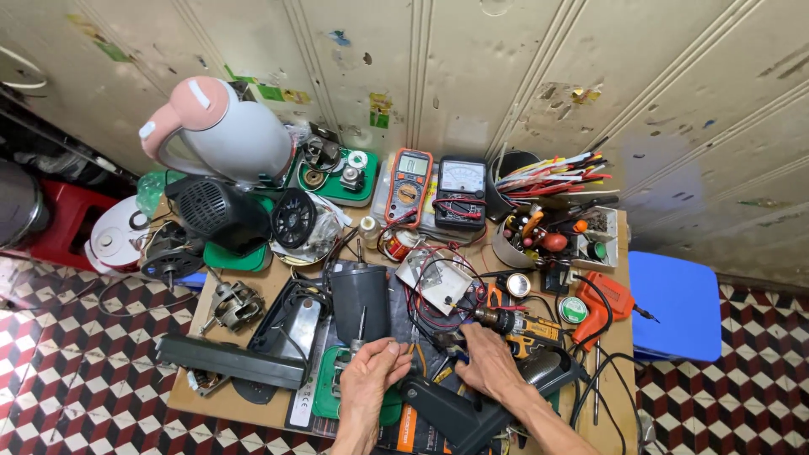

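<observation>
Pinching a small part just below the dark cylindrical motor (361,299), my left hand (368,377) has fingers together. Motor's long axis runs straight away from me; right hand (487,364) lies spread on the tools, farther off.

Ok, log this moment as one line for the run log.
left hand: fingers pinching a small part by the dark cylinder | right hand: resting on tools near the cordless drill | workbench: cluttered

Left hand (368,371) curled at the base of a dark cylindrical motor (361,301), fingers (389,350) pinched near its thin shaft; right hand (486,362) rests flat beside a cordless drill (518,324). Crowded worktop (227,403): pink-and-white kettle (221,131) at back left, two multimeters (436,187) behind tangled red and black wires (430,291).
</observation>
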